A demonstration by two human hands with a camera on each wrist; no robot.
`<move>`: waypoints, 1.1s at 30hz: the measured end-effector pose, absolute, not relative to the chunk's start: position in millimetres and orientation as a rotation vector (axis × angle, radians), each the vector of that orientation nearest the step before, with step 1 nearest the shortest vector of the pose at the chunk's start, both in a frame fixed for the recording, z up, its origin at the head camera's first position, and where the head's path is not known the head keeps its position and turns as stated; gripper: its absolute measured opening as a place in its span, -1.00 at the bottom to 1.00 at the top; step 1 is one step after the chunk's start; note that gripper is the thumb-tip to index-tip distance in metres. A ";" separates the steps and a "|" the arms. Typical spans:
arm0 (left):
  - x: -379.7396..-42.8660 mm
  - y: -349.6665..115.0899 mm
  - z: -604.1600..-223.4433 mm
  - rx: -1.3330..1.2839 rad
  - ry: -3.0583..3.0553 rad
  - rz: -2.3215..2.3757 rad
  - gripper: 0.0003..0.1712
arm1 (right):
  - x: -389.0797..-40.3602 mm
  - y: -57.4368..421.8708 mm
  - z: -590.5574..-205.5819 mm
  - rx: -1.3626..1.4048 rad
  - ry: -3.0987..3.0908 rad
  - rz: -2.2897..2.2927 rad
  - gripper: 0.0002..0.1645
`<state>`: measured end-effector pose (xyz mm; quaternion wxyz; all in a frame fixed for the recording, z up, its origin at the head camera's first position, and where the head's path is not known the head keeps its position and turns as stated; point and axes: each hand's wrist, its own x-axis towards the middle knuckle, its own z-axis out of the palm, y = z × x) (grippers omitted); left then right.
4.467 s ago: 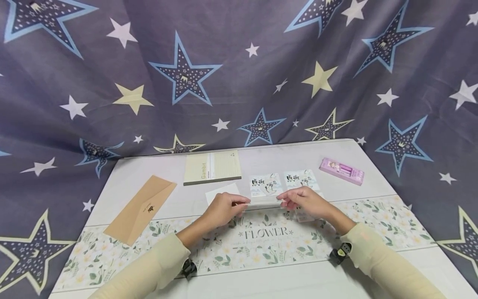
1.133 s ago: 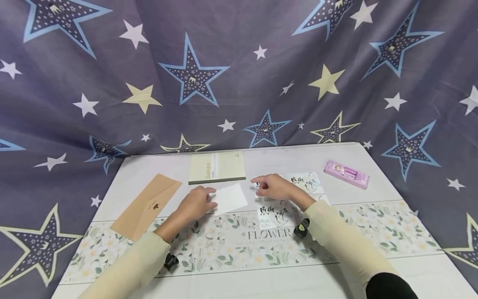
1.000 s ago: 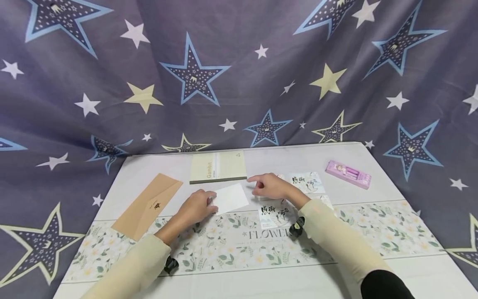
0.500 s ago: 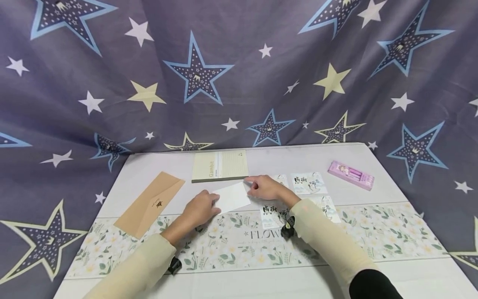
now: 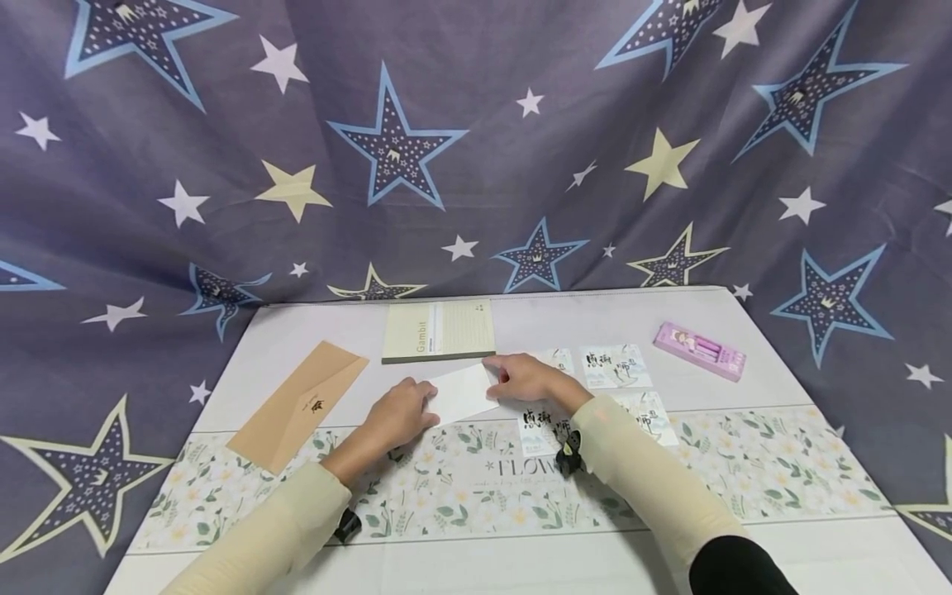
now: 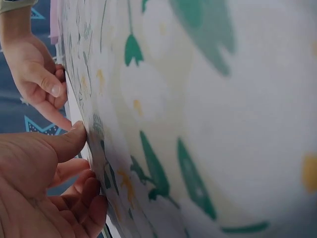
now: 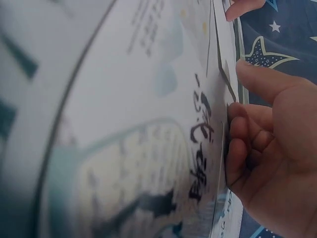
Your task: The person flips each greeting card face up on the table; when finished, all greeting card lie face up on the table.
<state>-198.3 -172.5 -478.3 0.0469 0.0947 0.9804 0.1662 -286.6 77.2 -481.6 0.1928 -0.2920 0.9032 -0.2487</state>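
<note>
A blank white card [image 5: 463, 393] lies between the two hands in front of the notebook. My left hand [image 5: 400, 411] holds its left edge, thumb nearer me and forefinger farther off. At the opposite edge, my right hand [image 5: 526, 378] grips with forefinger at the far corner and thumb lower down. In the left wrist view, the left hand [image 6: 44, 183] has its other fingers curled under. The right wrist view has the right hand [image 7: 282, 134] above a printed greeting card [image 7: 163, 99]. Several such greeting cards [image 5: 616, 366] with black brush lettering lie under and beside my right forearm.
A beige notebook [image 5: 439, 330] lies at the back of the table. On the left is a brown envelope [image 5: 297, 406], and at the back right a purple pen box [image 5: 699, 351]. A floral band [image 5: 446, 496] crosses the tabletop; a star-patterned curtain [image 5: 461, 165] hangs behind.
Earlier both hands held a thin white piece above the table; greeting cards now lie spread out at the right. My right hand has moved left from the greeting cards onto the white card's right edge.
</note>
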 end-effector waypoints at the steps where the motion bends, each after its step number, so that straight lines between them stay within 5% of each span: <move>1: -199.0 -172.4 -478.3 0.284 2.989 0.509 -0.36 | -286.1 77.1 -481.6 -0.814 2.536 -0.699 -0.17; 10: -204.2 -172.2 -475.2 0.240 2.955 0.515 -0.32 | -285.9 78.6 -481.9 -0.802 2.536 -0.727 -0.13; 21: -207.2 -174.6 -475.0 0.176 2.913 0.525 0.19 | -282.4 78.9 -480.0 -0.863 2.476 -0.894 -0.08; 33: -210.6 -179.1 -481.2 0.173 3.000 0.648 0.10 | -274.5 73.1 -475.0 -0.855 2.579 -0.998 -0.11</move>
